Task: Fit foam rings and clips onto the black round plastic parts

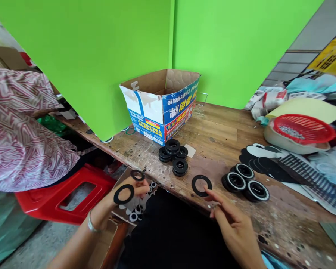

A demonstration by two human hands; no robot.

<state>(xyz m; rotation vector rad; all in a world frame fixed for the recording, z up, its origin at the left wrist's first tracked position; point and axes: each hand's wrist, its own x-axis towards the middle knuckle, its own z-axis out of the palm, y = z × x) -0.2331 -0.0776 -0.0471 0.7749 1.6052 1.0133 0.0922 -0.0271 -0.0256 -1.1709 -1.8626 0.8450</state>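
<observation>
My left hand (133, 188) is over the open box at the table's front edge, fingers curled. One black ring (123, 194) overlaps the back of this hand, and a second black ring (137, 175) is by its fingers; the exact grip is hidden. A flat black ring (193, 184) rests near the table edge. The index fingertip of my right hand (232, 220) touches its right side, with the thumb apart from it. Stacks of black rings (180, 167) stand beyond it. To the right are stacks with pale speckled tops (236, 181).
A cardboard carton (148, 112) stands on the wooden table (221, 130) before green panels (240, 48). Dark flat pieces (266, 164) and a red strainer (305, 127) are at right. At left are a red stool (44, 201) and a person in a patterned garment (22, 130).
</observation>
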